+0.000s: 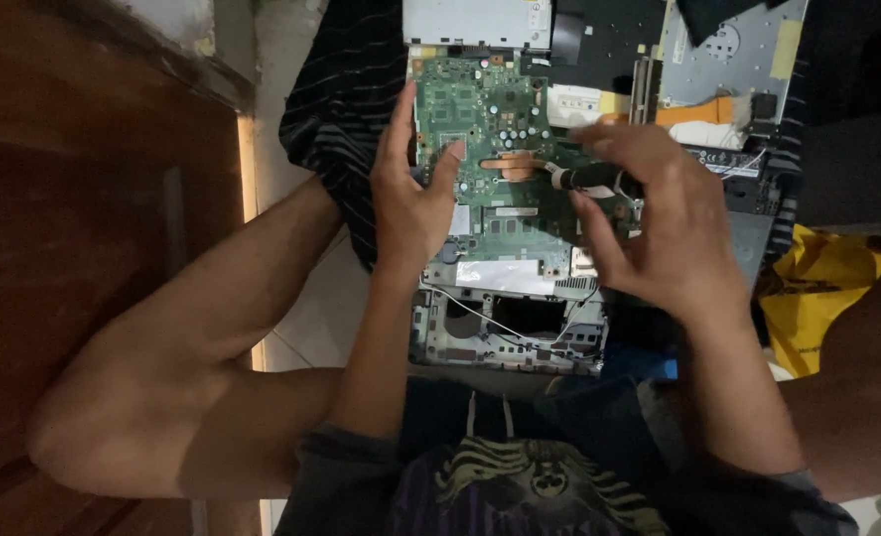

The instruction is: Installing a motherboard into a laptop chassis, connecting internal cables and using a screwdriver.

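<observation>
At centre frame, the left hand [412, 203] lies flat on the left edge of the green rectangular laptop circuit board [490, 149], fingers extended and holding nothing, thumb pressed to the board to steady it in the opened grey laptop chassis [505, 333]. Right of centre, the right hand [659, 213] curls its fingers shut around a black-handled screwdriver [594, 179], tip aimed left at the copper heat pipe [510, 164]. This looks like screw work on the board, calling for steady, square tip pressure.

A striped dark cloth [336, 89] lies left, a yellow bag [822, 298] right, beside wooden furniture [83, 199].
</observation>
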